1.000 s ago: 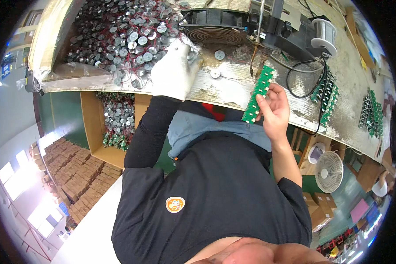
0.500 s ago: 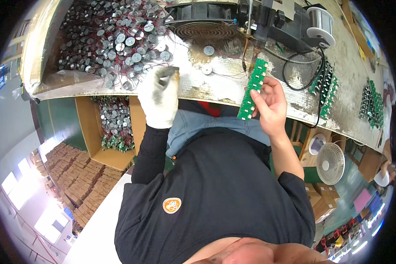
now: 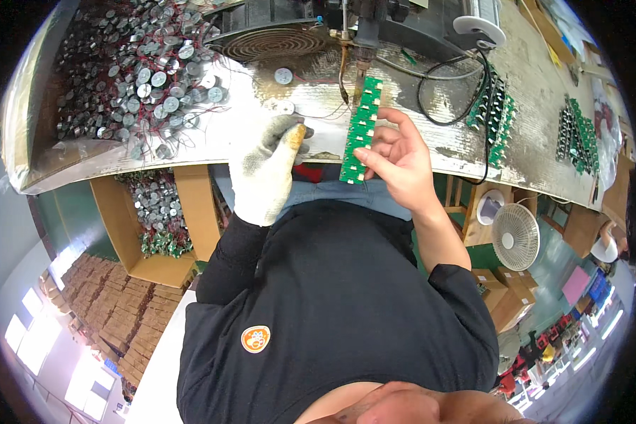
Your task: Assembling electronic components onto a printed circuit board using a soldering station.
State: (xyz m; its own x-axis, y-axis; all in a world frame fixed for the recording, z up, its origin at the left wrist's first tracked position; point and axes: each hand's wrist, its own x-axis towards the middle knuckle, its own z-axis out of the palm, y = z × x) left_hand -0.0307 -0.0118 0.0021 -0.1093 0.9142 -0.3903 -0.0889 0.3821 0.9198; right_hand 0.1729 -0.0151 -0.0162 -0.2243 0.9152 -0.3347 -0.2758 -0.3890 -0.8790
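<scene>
My bare right hand point(image 3: 398, 154) grips a long green circuit board strip point(image 3: 362, 134) near its lower part, thumb on top. The strip stands tilted over the bench's front edge, its upper end just below the tip of the soldering machine point(image 3: 364, 53). On my left hand point(image 3: 267, 164) is a white glove with dark, stained fingertips. Its fingers are curled in against the thumb; anything between them is hidden. Just beyond these fingers lies a small round metal part point(image 3: 283, 107) with thin wires running toward the solder tip. Another silver disc point(image 3: 283, 75) rests farther back.
A big heap of silver discs with red wires point(image 3: 155, 81) fills the bench's left side. Behind stands a black fan point(image 3: 275, 42). A black cable point(image 3: 420, 99) loops at the right, beside rows of populated green boards point(image 3: 498, 116). Below left is a cardboard box point(image 3: 164, 270).
The bench has shifted left in view as the head turned. My left hand has moved closer to the board, its fingers curling in. The right hand still holds the circuit board strip.
</scene>
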